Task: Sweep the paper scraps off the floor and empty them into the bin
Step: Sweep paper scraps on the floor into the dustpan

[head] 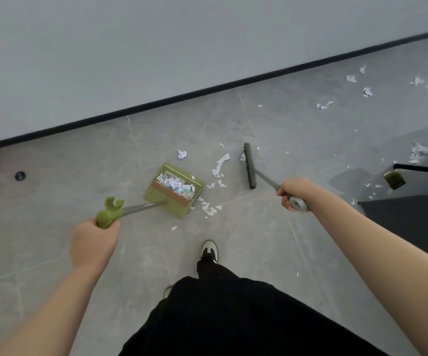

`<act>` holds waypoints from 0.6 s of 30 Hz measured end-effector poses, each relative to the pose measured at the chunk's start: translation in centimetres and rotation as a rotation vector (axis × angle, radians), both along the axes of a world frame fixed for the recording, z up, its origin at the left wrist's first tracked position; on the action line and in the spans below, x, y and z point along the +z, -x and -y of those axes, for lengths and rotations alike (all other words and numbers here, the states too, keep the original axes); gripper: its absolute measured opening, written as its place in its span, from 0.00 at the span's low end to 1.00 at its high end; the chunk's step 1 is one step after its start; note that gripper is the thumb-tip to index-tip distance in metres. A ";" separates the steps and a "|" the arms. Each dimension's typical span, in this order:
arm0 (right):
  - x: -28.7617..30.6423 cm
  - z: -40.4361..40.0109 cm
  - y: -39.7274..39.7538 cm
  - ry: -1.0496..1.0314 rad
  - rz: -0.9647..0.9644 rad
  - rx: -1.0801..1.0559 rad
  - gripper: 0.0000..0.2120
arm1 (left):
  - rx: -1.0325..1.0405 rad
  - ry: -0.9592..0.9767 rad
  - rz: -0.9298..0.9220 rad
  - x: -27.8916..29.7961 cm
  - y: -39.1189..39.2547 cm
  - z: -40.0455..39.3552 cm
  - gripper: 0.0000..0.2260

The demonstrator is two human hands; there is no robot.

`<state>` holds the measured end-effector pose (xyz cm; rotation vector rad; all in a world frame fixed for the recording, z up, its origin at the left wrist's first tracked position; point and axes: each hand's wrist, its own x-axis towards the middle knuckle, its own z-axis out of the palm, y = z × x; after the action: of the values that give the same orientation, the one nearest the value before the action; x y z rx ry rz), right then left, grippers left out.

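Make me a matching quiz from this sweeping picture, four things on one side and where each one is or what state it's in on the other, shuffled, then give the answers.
Things:
1. dustpan
2. broom
3. left hand
4. shoe

States or places:
A. grips a green handle
B. black head on the floor, right of the dustpan
C. holds a heap of paper scraps
D. on the floor below the dustpan in the picture, black and white

Pairs: 1-C, 2-B, 3-A, 4-D

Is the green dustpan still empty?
No. The dustpan already holds a heap of white paper scraps, while more scraps lie loose on the floor beside it.
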<state>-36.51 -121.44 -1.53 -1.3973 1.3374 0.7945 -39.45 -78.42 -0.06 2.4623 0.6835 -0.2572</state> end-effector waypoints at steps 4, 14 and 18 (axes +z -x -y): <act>-1.7 1.3 -2.6 0.158 0.050 0.177 0.10 | 0.030 0.032 0.007 0.2 -0.8 1.3 0.18; -5.4 1.6 -7.9 0.236 -0.005 0.420 0.10 | 0.076 -0.004 -0.006 -0.5 -1.6 0.5 0.15; -4.8 -0.9 -9.9 0.169 0.022 0.390 0.07 | 0.098 -0.016 -0.011 -0.6 -1.6 0.1 0.16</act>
<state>-26.62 -120.54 -6.31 -1.8293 1.1497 0.9322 -37.82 -78.50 -0.71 2.4356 0.8115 -0.2279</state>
